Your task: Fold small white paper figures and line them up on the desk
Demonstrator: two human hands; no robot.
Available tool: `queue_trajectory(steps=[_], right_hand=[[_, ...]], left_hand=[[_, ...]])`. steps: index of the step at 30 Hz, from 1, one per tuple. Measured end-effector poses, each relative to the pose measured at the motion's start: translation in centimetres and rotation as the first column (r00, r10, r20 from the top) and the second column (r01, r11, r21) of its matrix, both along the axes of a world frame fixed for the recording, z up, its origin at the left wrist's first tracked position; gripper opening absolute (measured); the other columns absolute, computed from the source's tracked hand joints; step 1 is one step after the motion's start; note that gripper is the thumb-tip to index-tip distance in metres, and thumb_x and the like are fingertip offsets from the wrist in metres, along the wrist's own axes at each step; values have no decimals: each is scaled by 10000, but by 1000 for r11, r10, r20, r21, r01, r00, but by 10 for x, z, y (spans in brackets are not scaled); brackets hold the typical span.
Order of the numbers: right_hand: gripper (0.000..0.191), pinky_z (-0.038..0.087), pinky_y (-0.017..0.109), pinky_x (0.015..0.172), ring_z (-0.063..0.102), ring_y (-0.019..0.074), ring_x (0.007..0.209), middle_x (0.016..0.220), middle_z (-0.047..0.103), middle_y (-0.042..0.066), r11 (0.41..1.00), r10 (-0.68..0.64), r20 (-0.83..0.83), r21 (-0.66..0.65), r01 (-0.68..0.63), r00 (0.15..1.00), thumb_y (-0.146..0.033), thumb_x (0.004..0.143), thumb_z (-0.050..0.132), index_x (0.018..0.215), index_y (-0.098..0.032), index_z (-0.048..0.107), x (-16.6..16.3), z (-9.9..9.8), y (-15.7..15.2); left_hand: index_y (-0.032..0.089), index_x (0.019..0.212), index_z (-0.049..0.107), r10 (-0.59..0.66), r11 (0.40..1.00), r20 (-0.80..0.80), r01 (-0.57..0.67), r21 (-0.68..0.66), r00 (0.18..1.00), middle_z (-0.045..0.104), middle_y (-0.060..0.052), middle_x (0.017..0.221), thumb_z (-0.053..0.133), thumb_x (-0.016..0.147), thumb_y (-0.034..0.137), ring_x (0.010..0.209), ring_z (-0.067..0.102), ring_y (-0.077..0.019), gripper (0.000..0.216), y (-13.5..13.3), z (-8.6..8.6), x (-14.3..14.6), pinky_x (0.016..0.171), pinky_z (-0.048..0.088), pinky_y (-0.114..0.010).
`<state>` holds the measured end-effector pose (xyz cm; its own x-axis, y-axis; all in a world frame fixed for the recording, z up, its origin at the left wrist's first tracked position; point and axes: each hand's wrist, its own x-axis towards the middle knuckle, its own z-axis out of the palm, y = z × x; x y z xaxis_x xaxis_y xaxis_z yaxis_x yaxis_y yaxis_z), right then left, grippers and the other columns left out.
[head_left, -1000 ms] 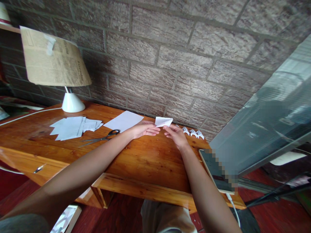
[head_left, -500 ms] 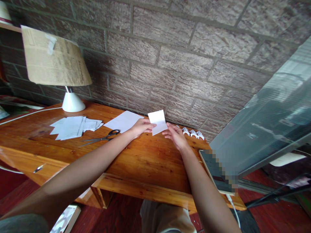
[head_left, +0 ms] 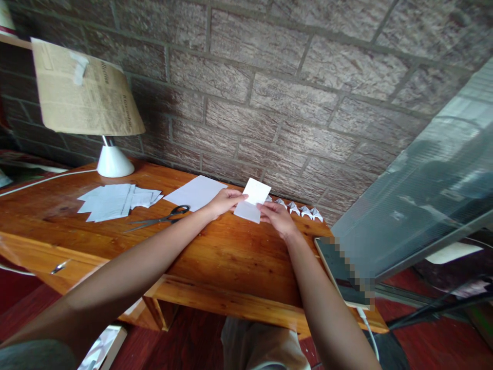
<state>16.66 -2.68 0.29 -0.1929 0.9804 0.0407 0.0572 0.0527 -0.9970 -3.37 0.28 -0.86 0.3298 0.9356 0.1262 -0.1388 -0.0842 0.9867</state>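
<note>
A small white sheet of paper [head_left: 257, 192] with a crease across its middle is held up above the back of the wooden desk [head_left: 231, 257]. My left hand [head_left: 226, 202] pinches its left edge near the crease, thumb on top. On the opposite edge, my right hand [head_left: 278, 218] grips the sheet between thumb and fingers. Just behind my right hand stands a row of several folded white paper pieces [head_left: 294, 208]. To the left of my left hand lie black-handled scissors [head_left: 169, 216], and a larger white sheet [head_left: 194, 191] rests flat behind them.
Several cut white papers [head_left: 115, 201] are piled on the left, before a lamp [head_left: 114, 160] with a newspaper-like shade. A tablet [head_left: 341, 272] with a white cable lies at the right edge. A stone-block wall [head_left: 269, 103] rises directly behind the desk.
The creased paper has turned and tilted between my hands, its upper half now leaning right and its lower half left. More of the folded row shows behind it.
</note>
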Motion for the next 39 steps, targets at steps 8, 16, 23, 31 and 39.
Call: queue_trajectory(steps=[8, 16, 23, 31, 39], right_hand=[[296, 481, 252, 727, 656, 140, 828, 961, 734, 18, 997, -73, -3, 18, 73, 997, -330, 637, 771, 914, -236, 724, 0, 4, -2], [338, 498, 249, 680, 662, 157, 822, 938, 737, 25, 994, -97, -25, 48, 98, 995, -362, 621, 781, 922, -225, 714, -3, 6, -4], [391, 528, 350, 726, 678, 214, 775, 912, 748, 40, 986, -119, -129, 102, 132, 985, -391, 569, 817, 891, -193, 714, -8, 6, -3], [342, 528, 344, 752, 669, 185, 743, 862, 742, 33, 988, -117, -151, 85, 131, 982, -365, 595, 805, 865, -178, 712, -6, 5, -2], [341, 536, 298, 688, 627, 154, 715, 801, 698, -12, 988, -110, -157, 91, 125, 982, -330, 557, 812, 849, -214, 679, -6, 7, -3]], left_hand=[[141, 887, 700, 72, 997, 81, -73, 4, 994, 724, -65, 818, 806, 588, 404, 713, 645, -179, 412, 4, -2, 2, 694, 477, -306], [146, 895, 692, 69, 996, 75, -74, 59, 995, 722, -59, 793, 799, 602, 385, 696, 640, -173, 393, 4, -3, 3, 692, 474, -301], [142, 882, 703, -66, 995, -33, 68, 78, 997, 685, -21, 707, 775, 628, 391, 576, 553, -113, 363, -5, 1, 5, 550, 381, -233], [159, 931, 714, -63, 997, 76, 59, 57, 995, 708, -24, 771, 784, 625, 351, 643, 592, -130, 368, 1, -1, 5, 633, 420, -252], [153, 935, 721, -96, 987, 181, 118, -112, 979, 726, -63, 848, 819, 558, 274, 737, 642, -181, 407, -2, 6, -1, 712, 461, -305]])
